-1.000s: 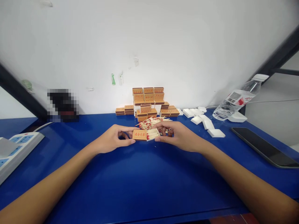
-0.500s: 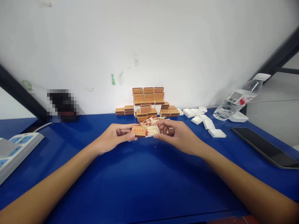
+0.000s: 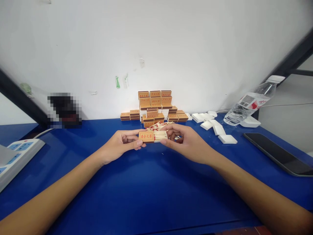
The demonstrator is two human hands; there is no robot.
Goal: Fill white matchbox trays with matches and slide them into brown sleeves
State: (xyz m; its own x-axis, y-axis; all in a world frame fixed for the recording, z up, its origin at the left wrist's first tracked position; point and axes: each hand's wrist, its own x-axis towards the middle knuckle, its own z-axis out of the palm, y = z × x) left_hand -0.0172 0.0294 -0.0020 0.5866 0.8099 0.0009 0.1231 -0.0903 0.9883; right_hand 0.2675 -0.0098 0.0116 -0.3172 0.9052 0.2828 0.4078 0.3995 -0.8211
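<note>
Between thumb and fingers, my left hand (image 3: 126, 143) grips the orange printed matchbox sleeve (image 3: 146, 136). My right hand (image 3: 179, 138) pinches the right end of the white matchbox tray (image 3: 156, 141), which sticks about halfway out of the sleeve. Matches (image 3: 160, 134) lie sideways in the tray, their red heads toward the sleeve. Behind the hands is a loose pile of red-tipped matches (image 3: 160, 125), partly hidden by my right hand. Stacked matchboxes (image 3: 156, 101) stand against the wall beyond the pile.
White empty trays (image 3: 227, 139) are scattered right of the stack. A water bottle (image 3: 251, 101) leans at the right, above a black phone (image 3: 277, 153). A power strip (image 3: 21, 156) lies at the left on the blue table (image 3: 146, 195). A pixelated dark object (image 3: 65, 110) stands back left.
Both hands still hold the half-open matchbox. Its sleeve and tray have shifted very slightly in view, and the camera view has moved a little; nothing was let go.
</note>
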